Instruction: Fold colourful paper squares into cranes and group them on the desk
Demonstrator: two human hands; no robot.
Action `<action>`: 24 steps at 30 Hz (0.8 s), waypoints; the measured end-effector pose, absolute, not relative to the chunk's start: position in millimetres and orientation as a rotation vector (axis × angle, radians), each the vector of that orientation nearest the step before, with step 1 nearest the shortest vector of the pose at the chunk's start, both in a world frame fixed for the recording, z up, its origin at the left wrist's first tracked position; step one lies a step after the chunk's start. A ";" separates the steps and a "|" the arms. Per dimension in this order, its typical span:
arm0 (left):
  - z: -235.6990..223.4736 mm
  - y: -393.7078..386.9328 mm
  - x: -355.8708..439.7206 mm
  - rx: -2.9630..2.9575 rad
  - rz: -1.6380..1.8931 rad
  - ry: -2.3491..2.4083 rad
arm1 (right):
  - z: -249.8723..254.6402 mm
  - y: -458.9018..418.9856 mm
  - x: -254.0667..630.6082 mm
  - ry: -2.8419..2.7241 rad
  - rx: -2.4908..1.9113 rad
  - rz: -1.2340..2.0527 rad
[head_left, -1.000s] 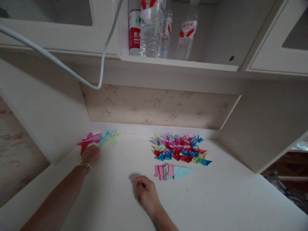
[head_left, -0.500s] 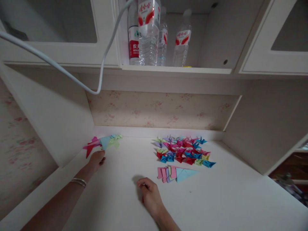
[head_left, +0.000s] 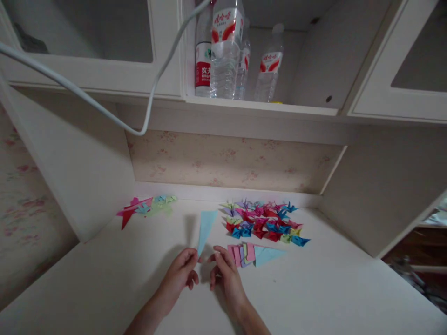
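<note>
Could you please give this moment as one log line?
left hand: pinches blue folded paper by narrow end | right hand: nearby, holds no visible paper | desk: paper cranes, overlapping folded papers

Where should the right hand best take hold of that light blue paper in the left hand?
Probably the right long edge of the light blue paper, coming from the right: the left hand pinches its narrow near end, the wider far part is free, and the right hand is on that side.

Two hands [head_left: 179, 273]; one held pale-blue paper [head_left: 207, 227]; at least six overlapping folded papers [head_left: 267, 256]; paper cranes [head_left: 260, 226] — over a dozen, too crowded for exact count; four bottles [head_left: 225, 60]; one white cable [head_left: 140, 132].
</note>
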State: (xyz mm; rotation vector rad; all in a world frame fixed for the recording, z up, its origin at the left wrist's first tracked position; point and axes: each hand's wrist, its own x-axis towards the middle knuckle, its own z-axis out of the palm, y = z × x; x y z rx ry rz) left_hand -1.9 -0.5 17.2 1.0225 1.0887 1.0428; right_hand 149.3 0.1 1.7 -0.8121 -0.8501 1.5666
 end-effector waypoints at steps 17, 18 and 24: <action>13.0 -14.0 -2.2 1.227 0.844 1.016 | 10.6 2.3 159.3 -0.612 -0.852 1.503; 13.4 -13.2 -2.3 1.213 0.861 1.030 | 11.0 2.2 159.2 -0.588 -0.865 1.481; 7.8 -9.6 -1.0 1.175 0.879 1.038 | 13.4 0.9 156.6 -0.685 -0.864 1.546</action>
